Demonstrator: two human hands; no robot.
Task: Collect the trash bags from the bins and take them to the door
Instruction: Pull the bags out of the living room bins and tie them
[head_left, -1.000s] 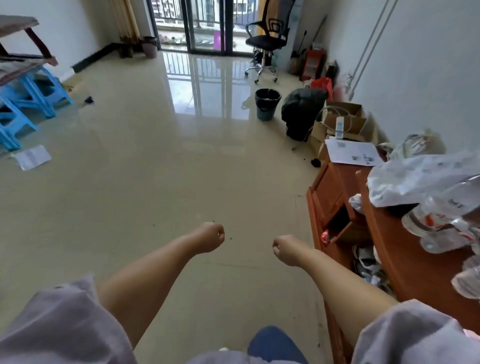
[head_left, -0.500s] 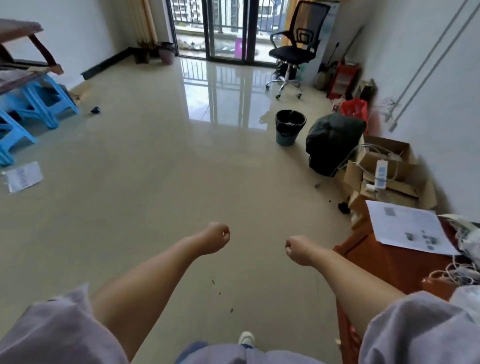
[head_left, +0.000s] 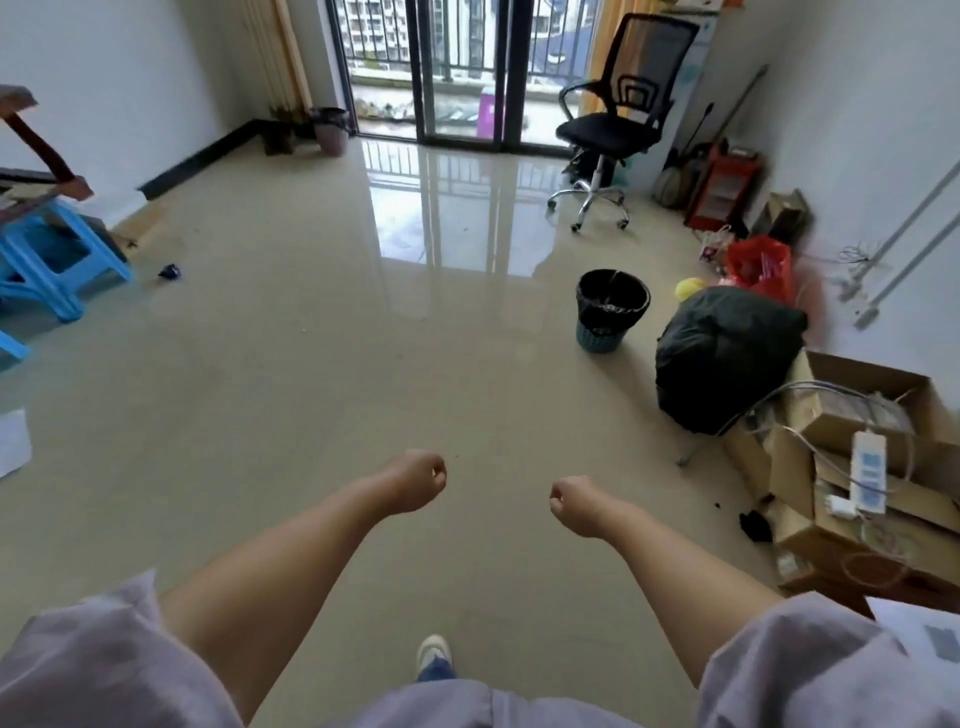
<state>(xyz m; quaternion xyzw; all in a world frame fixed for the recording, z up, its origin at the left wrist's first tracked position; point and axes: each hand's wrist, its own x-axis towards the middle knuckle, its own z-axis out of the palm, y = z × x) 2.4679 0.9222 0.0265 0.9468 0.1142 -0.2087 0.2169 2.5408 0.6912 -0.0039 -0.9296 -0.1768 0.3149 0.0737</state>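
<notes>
Over at 1 o'clock, small blue bin with black liner (head_left: 612, 310): both hands (head_left: 420, 481) fisted, empty (loose white cables (head_left: 810, 441) nearby could trip).

A glossy beige tile floor (head_left: 322, 364) carries everything. At 1 o'clock stands a bin (head_left: 609, 312) lined with a black bag, and just beside it at 2 o'clock a full black bag (head_left: 722, 358), touching cardboard boxes (head_left: 852, 467) at 3 o'clock. A red bag (head_left: 759, 266) lies behind the black one. An office chair (head_left: 613, 124) stands at 1 o'clock by the glass doors, a second bin (head_left: 331, 130) at 11 o'clock, blue stools (head_left: 47, 260) at 9 o'clock. A paper sheet (head_left: 13, 441) lies at the left edge.
</notes>
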